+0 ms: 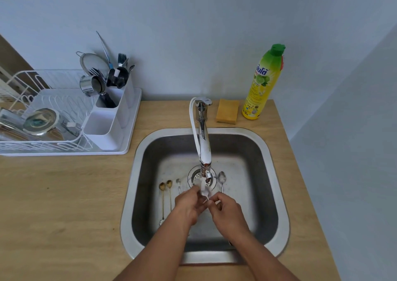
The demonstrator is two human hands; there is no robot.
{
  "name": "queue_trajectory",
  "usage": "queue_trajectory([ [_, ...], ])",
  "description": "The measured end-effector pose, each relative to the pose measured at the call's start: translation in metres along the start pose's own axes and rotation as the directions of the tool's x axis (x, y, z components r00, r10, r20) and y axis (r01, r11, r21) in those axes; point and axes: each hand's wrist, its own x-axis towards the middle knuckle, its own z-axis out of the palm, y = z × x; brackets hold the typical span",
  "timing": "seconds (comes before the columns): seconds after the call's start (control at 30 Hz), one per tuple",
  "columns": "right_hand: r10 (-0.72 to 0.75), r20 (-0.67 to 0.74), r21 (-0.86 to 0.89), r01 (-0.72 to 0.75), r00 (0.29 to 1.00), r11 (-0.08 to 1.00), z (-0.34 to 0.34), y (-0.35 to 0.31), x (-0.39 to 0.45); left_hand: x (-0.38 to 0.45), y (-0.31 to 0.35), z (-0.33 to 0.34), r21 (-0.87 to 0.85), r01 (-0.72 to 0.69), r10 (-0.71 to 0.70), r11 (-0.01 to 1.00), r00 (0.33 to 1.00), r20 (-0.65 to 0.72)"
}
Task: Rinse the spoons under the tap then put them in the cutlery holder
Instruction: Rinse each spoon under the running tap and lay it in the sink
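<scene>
We hold one spoon between our two hands under the tap, in the sink. Our right hand pinches its handle with curled fingers; our left hand curls round its bowl end. Running water blurs it pale and silvery. Beyond our left fingers lie two gold spoons and a small silver spoon; beyond our right fingers, another silver spoon. The cutlery holder stands well apart, far left.

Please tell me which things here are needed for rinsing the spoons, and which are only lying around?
Needed: spoon under the water, left hand, right hand, tap, spoons in sink, cutlery holder.
Lying around: sponge, soap bottle, dish rack.
</scene>
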Motion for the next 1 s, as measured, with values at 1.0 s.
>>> queue_trajectory([
  [1.0, -0.023, 0.003, 0.042, 0.023, 1.000, 0.999, -0.009, 0.000, 0.005, -0.014, -0.017, 0.009, 0.151, -0.221, 0.220, 0.964, 0.975, 0.023],
])
